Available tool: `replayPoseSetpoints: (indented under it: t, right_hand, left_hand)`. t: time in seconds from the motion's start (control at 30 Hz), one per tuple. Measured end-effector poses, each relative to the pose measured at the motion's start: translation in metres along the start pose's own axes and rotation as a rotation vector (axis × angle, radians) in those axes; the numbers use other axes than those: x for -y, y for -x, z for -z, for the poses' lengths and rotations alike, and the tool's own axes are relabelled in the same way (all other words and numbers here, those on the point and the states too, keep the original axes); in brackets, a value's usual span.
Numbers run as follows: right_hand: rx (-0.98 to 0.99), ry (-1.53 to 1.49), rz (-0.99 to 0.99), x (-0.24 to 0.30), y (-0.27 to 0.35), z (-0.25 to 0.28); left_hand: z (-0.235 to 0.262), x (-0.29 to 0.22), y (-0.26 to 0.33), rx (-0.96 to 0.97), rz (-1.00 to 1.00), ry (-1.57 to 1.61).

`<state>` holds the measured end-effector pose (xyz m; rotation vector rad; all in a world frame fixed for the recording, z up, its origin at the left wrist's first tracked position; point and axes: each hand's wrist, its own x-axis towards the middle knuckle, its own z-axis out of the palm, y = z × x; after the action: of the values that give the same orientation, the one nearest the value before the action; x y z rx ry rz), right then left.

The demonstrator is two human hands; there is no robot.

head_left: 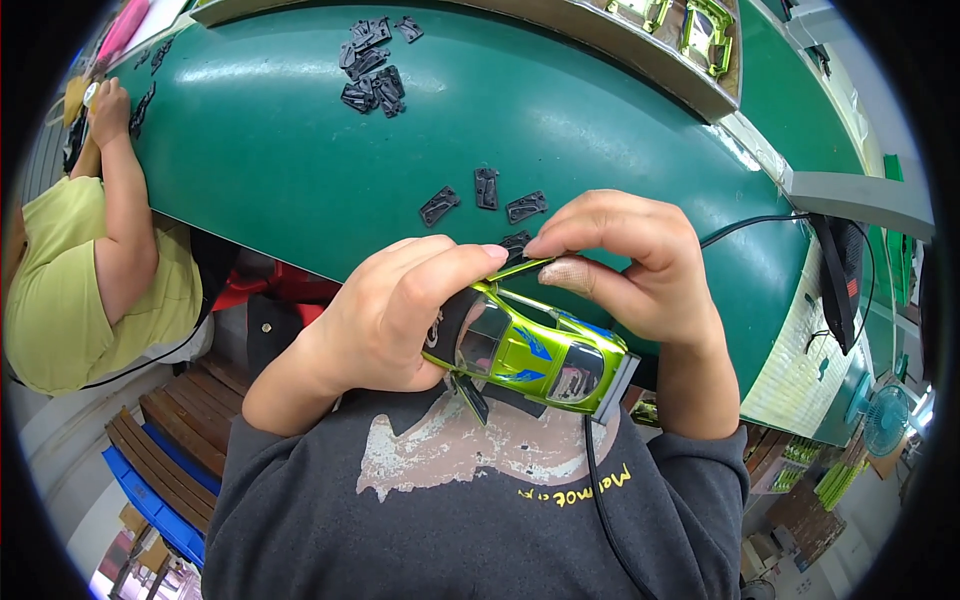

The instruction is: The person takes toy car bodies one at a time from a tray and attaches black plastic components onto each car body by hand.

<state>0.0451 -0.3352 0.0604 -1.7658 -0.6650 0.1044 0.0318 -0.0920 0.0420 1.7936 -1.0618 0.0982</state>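
Note:
A bright green toy car [525,355] with blue decals and a grey rear wing lies against my front, tilted, its nose under my left hand. My left hand [385,315] is wrapped round the front end, its thumb by the upper door. With finger and thumb, my right hand [645,265] pinches the edge of that green door [522,267], which stands swung out from the body. The opposite door [470,398] also hangs out. Just beyond my fingertips lie black plastic panels [486,188]; one is partly hidden by my hands.
A pile of black panels [375,85] sits farther back on the green table [300,150]. At the far right stands a cardboard box [590,45] with green car shells. A co-worker [100,260] sits at left. A black cable [600,500] runs down my front.

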Motion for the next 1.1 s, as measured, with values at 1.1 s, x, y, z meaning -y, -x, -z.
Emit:
replayPoseSetpoints:
  t: [1.1]
  right_hand:
    - [-0.017, 0.547, 0.138, 0.027, 0.008, -0.016]
  left_hand:
    - [0.009, -0.018, -0.015, 0.063, 0.104, -0.450]
